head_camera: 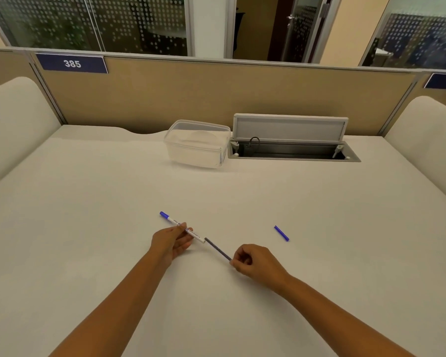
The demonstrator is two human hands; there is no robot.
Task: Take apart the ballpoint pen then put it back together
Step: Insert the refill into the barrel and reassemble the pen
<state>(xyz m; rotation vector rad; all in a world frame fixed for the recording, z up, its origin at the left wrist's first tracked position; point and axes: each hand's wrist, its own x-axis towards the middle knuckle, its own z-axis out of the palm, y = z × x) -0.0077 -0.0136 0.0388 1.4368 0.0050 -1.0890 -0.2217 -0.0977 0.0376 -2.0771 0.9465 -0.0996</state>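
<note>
- Two bare forearms come up from the bottom edge, closest to us, reaching out over the white counter (88,202).
- On the left, the left hand (171,242) has the white pen barrel (191,231) pinched between thumb and fingertips; the other fingers are loosely curled under it. The barrel slants up and away to the left, and its blue end plug (163,214) points toward the far left.
- Moving right: the dark ink refill (218,249) runs in line with the barrel. Its far end sits right at the barrel's open mouth; whether it is just inside or just clear, I cannot tell.
- The right hand (255,262) is curled nearly into a fist, thumb and forefinger nipped on the refill's near end. The tip itself is hidden in the grip.
- So the pen is up off the counter, strung between both hands, low and central.
- Further right, a small blue cap (281,233) lies loose on the counter, well apart from both hands.
- At the back, a clear plastic container (196,144) sits beside an open cable hatch (291,148). Neither is in play.
- My call on the step: the refill is either coming out or going back in, and one frame cannot settle which.
- To do it well, keep the refill dead in line with the barrel and slide it straight; it is thin and could bend or jam at an angle.
- Hold the barrel steady and let the right hand do the travelling.
</note>
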